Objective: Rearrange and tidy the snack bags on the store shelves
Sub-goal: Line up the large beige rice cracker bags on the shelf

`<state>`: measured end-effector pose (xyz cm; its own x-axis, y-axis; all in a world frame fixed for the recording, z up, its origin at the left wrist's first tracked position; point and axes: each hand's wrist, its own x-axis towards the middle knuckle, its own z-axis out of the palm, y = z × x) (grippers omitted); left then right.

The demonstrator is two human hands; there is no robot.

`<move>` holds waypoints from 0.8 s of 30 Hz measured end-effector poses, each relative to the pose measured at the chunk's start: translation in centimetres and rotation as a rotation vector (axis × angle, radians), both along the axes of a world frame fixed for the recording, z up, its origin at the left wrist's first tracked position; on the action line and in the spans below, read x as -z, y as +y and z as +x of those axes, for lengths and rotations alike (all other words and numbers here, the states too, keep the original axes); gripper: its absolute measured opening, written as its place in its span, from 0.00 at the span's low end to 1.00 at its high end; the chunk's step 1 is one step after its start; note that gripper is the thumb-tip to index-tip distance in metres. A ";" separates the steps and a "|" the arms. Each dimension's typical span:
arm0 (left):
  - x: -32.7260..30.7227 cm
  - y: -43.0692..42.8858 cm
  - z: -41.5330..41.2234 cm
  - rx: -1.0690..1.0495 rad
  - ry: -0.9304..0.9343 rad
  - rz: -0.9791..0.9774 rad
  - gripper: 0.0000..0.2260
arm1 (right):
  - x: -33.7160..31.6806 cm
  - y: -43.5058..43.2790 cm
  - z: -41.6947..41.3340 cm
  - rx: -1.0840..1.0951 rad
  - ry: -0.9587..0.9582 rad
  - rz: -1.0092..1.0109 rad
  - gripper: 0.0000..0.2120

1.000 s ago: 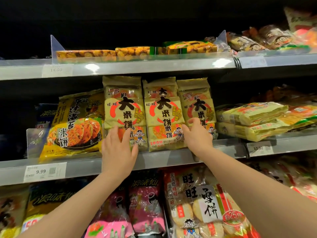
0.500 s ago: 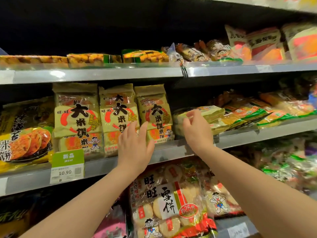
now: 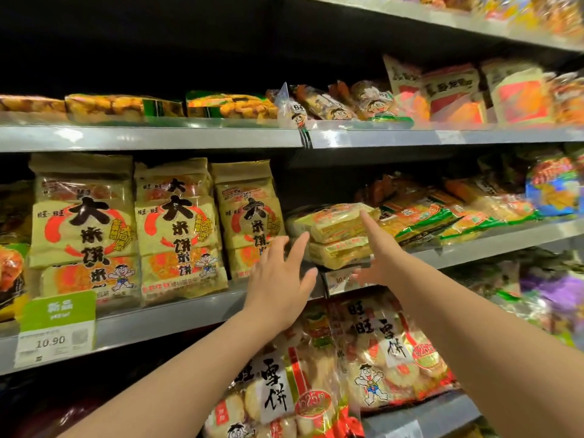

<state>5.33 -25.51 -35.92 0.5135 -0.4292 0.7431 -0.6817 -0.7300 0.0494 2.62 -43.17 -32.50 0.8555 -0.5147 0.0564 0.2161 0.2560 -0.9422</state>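
Observation:
Three tan rice-cracker bags (image 3: 177,229) stand upright side by side on the middle shelf (image 3: 177,314). To their right lies a stack of two flat yellow cracker packs (image 3: 338,235). My left hand (image 3: 281,279) hovers open in front of the gap between the rightmost tan bag and the stack, holding nothing. My right hand (image 3: 382,251) is open too, its forefinger stretched up against the right side of the stack's top pack.
A green 10.90 price tag (image 3: 57,327) hangs on the shelf edge at left. Flat snack packs (image 3: 221,105) line the shelf above. Large clear rice-cracker bags (image 3: 379,352) fill the shelf below. More flat green-and-yellow packs (image 3: 442,216) lie right of the stack.
Both hands left the tan upright bags and moved right to the flat yellow stack. The view shifted right with them.

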 end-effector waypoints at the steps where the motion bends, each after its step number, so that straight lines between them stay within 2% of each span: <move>1: -0.1 -0.2 0.0 0.009 0.004 0.009 0.26 | -0.5 0.3 0.1 -0.048 0.006 0.009 0.41; 4: -0.1 -0.5 0.2 0.027 0.007 0.026 0.25 | -2.1 1.0 0.6 -0.124 0.057 0.005 0.41; 11: 0.3 0.3 1.9 0.042 0.038 0.000 0.25 | -3.2 2.0 2.1 -0.023 0.222 -0.168 0.36; 14: 0.6 0.4 2.4 0.049 0.060 -0.022 0.25 | -2.9 1.9 2.7 0.024 0.210 -0.206 0.32; 19: 0.6 -0.2 2.3 0.086 0.098 -0.058 0.25 | -1.6 2.2 2.2 0.087 0.117 -0.121 0.24; 21: 0.5 -0.6 1.8 0.130 0.133 -0.097 0.25 | -0.8 2.6 2.1 0.126 0.072 -0.101 0.33; 24: -0.2 -1.6 1.3 0.194 0.348 -0.250 0.25 | 0.5 2.0 3.0 0.226 0.023 -0.114 0.50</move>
